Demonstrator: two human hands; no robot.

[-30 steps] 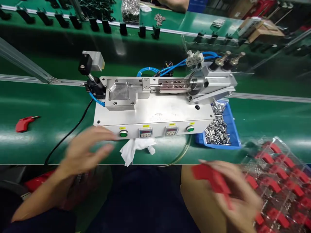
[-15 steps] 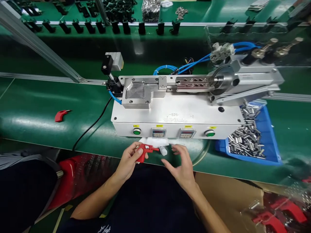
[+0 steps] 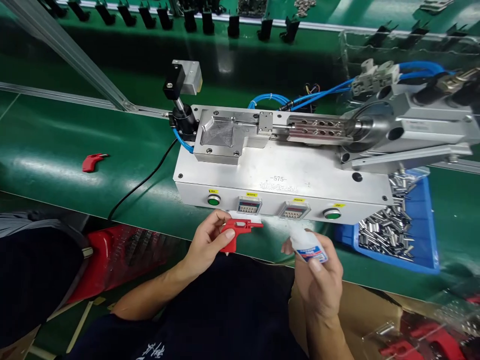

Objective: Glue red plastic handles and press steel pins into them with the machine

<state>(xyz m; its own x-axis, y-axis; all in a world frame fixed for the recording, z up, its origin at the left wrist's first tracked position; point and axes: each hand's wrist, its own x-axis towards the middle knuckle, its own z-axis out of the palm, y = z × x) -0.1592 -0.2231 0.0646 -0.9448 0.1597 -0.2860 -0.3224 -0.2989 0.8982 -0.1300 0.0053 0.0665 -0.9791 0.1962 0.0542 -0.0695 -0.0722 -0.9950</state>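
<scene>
My left hand (image 3: 210, 240) is closed on a red plastic gun-shaped part (image 3: 233, 237), its thin barrel pointing right. It hovers just in front of the metal press machine (image 3: 270, 165). My right hand (image 3: 320, 272) grips a small white bottle (image 3: 306, 245) with a blue and red label, its narrow end tilted up and to the left. A gap separates the bottle from the barrel tip. Behind my left hand, a white sheet (image 3: 243, 216) is partly visible at the machine's foot.
A second red gun-shaped part (image 3: 93, 162) lies at the left on the green table (image 3: 48, 145). Right of the machine stands a blue bin (image 3: 431, 235) of metal pins (image 3: 386, 237). A black cable (image 3: 142, 185) crosses the table. Black parts (image 3: 233, 26) line the rail behind.
My right hand has taken hold of the white bottle and lifted it to the right. The red part stays in my left hand. The camera view has shifted slightly.
</scene>
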